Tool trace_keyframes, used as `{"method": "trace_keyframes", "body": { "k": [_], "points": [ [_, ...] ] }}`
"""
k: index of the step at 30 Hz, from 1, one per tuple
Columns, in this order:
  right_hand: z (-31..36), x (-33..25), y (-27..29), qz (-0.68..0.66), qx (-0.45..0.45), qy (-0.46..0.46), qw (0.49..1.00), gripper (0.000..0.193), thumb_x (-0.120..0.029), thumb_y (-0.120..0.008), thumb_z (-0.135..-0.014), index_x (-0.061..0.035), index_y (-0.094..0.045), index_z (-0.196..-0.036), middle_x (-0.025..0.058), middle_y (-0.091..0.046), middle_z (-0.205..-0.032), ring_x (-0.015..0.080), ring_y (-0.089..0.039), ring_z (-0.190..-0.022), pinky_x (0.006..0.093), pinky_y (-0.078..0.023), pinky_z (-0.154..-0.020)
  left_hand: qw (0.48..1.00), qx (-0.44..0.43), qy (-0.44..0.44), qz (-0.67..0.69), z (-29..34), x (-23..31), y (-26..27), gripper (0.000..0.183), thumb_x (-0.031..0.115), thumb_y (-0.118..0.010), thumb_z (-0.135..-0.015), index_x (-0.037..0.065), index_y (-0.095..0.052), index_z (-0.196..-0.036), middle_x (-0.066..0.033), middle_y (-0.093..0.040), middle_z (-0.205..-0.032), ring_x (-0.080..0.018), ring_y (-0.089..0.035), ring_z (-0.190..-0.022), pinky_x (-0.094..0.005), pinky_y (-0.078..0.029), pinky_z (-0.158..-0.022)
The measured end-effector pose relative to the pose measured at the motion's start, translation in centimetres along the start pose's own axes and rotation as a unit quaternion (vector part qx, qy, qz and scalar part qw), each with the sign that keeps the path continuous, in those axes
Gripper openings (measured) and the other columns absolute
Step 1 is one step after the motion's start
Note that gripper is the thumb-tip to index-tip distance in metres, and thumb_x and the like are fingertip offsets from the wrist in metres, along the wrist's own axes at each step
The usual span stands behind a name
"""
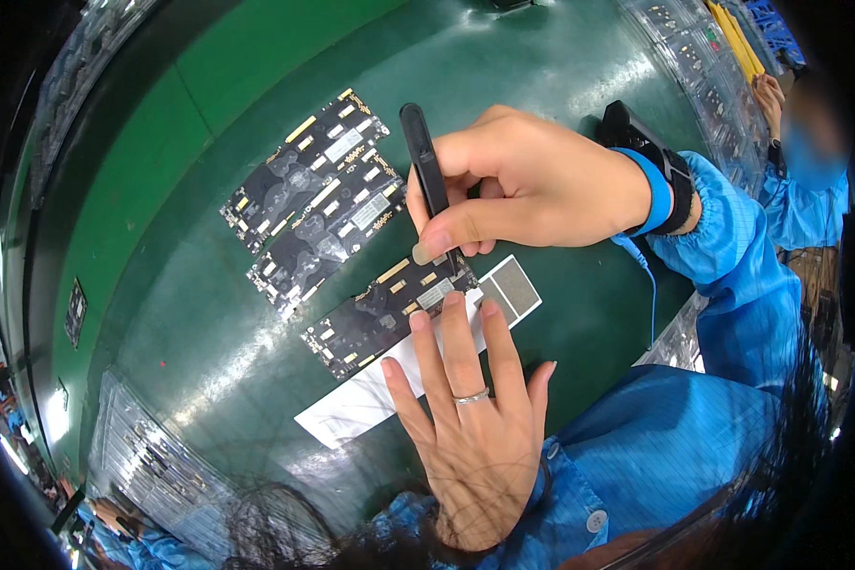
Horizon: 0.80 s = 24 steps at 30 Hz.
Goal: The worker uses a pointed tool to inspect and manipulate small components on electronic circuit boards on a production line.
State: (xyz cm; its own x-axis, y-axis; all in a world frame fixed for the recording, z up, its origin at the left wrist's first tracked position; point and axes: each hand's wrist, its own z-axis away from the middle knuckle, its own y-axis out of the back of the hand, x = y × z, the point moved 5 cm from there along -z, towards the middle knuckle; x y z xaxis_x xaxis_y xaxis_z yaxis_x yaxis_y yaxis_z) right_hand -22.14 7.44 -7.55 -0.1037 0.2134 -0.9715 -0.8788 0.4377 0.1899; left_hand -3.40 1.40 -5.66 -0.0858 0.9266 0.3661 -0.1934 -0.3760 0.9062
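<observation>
My right hand (541,180) grips slim black tweezers (426,161), their tip down at the right end of a black circuit board (370,318). Fingers spread and stretched out, my left hand (475,408) presses flat with its fingertips at the near edge of that board. Under those fingers runs a white paper strip (342,413), partly covered. Grey rectangular patches (515,290) on white backing show at its right end. Whatever the tweezer tip touches is too small to make out. Two more circuit boards (304,166) (328,233) lie side by side just beyond.
The green mat (256,380) covers the bench. Clear plastic trays (152,446) stand at the lower left, and more trays (693,76) at the upper right. A blue cord (651,285) runs from my right wristband. Another person in blue (812,209) is at the far right.
</observation>
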Motion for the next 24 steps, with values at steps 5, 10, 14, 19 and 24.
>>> {"method": "trace_keyframes", "body": {
  "k": [5,10,14,19,24],
  "points": [
    [-0.06,-0.04,-0.09,0.035,-0.013,0.003,0.999,0.027,-0.024,-0.076,-0.100,0.0025,-0.071,-0.097,0.0101,-0.069,-0.071,0.0160,-0.067,-0.063,0.0311,-0.051,-0.058,1.000,0.014,0.000,0.005,-0.06,0.00,0.06,0.073,0.046,-0.080,-0.088,0.007,-0.058,-0.145,-0.0177,-0.044,-0.157,-0.0406,-0.042,-0.149,-0.0663,-0.031,-0.119],
    [-0.04,0.12,-0.27,0.024,0.008,0.004,1.000,0.029,-0.025,-0.076,-0.099,0.0029,-0.070,-0.094,0.0115,-0.069,-0.070,0.0180,-0.066,-0.060,0.0324,-0.049,-0.056,1.000,0.016,0.000,-0.001,-0.07,-0.05,-0.03,0.075,0.046,-0.081,-0.087,0.007,-0.058,-0.146,-0.0177,-0.044,-0.157,-0.0408,-0.041,-0.149,-0.0701,-0.030,-0.118],
    [-0.04,-0.06,-0.16,0.016,0.009,0.009,1.000,0.030,-0.025,-0.076,-0.099,0.0029,-0.069,-0.094,0.0117,-0.069,-0.069,0.0183,-0.066,-0.060,0.0325,-0.049,-0.056,1.000,0.020,-0.004,-0.001,-0.09,-0.08,-0.09,0.077,0.048,-0.082,-0.086,0.007,-0.058,-0.146,-0.0179,-0.043,-0.157,-0.0412,-0.041,-0.149,-0.0731,-0.029,-0.116],
    [0.17,-0.03,-0.09,0.083,0.011,0.031,0.996,0.029,-0.025,-0.079,-0.097,0.0018,-0.070,-0.093,0.0120,-0.069,-0.070,0.0191,-0.065,-0.059,0.0332,-0.048,-0.056,1.000,0.020,0.007,-0.007,-0.22,-0.04,-0.15,0.080,0.050,-0.083,-0.083,0.009,-0.058,-0.146,-0.0159,-0.043,-0.160,-0.0401,-0.042,-0.149,-0.0728,-0.028,-0.117],
    [0.92,-0.19,0.12,0.046,0.027,0.047,0.998,0.024,-0.023,-0.081,-0.095,-0.0002,-0.074,-0.097,0.0090,-0.070,-0.070,0.0138,-0.064,-0.060,0.0301,-0.047,-0.056,0.996,-0.001,0.009,-0.090,-0.36,0.40,-0.40,0.084,0.062,-0.069,-0.089,0.006,-0.054,-0.149,-0.0165,-0.040,-0.166,-0.0373,-0.036,-0.153,-0.0713,-0.016,-0.121]
  ]
}}
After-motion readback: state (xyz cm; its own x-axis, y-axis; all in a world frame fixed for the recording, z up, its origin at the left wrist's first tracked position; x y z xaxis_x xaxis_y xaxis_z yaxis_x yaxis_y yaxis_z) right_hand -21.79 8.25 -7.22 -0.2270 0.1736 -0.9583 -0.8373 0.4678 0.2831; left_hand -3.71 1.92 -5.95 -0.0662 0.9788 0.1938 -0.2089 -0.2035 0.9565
